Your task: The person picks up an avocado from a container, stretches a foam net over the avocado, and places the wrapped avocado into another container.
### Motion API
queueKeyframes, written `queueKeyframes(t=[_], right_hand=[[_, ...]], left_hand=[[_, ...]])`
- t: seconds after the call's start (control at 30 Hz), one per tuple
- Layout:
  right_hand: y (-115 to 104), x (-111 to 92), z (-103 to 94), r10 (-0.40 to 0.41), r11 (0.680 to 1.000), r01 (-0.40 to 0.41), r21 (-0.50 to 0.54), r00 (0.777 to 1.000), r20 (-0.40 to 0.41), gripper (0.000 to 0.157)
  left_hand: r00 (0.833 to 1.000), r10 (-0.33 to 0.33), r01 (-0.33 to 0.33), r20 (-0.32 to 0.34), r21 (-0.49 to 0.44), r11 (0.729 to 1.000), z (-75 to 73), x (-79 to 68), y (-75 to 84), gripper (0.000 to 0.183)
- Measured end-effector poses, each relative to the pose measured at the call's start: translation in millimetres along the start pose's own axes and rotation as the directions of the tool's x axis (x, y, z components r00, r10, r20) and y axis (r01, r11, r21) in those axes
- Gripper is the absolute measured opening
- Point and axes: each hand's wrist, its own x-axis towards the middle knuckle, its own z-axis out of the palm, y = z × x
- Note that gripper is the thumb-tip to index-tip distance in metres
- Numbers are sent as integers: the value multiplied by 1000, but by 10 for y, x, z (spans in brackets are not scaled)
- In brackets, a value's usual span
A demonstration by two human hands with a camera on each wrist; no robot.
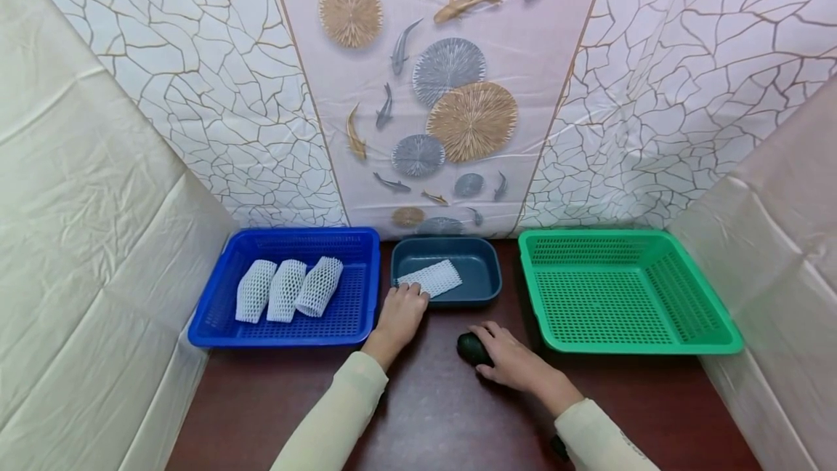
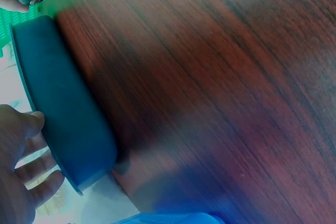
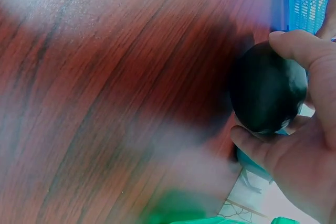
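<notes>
In the head view my right hand (image 1: 516, 360) grips a dark green avocado (image 1: 472, 349) close over the table, in front of the teal tray. The right wrist view shows thumb and fingers curved around the avocado (image 3: 268, 88). My left hand (image 1: 401, 313) reaches over the near left rim of the teal tray (image 1: 484, 298). A flat white foam net sleeve (image 1: 439, 278) lies in that tray, its near end right at the left fingertips. In the left wrist view the left fingers (image 2: 47, 188) are spread and fairly straight at the tray's edge.
At left, a blue basket (image 1: 281, 341) holds three white foam-net-wrapped things (image 1: 286, 291). A green basket (image 1: 637, 347) stands at right, with its mesh floor showing. Patterned cloth (image 1: 418, 195) hangs behind, and pale cloth walls flank the brown table (image 1: 445, 413).
</notes>
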Motion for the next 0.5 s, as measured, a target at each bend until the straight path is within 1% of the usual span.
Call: queueKeyframes(t=[0.3, 0.5], right_hand=[[30, 13, 21, 14, 1000, -14, 4, 1000, -5, 74], [65, 13, 54, 32, 999, -33, -18, 999, -38, 75]], left_hand=[[1000, -2, 2, -1, -12, 1000, -21, -4, 5, 17], [1000, -10, 11, 13, -19, 1000, -20, -3, 5, 18]])
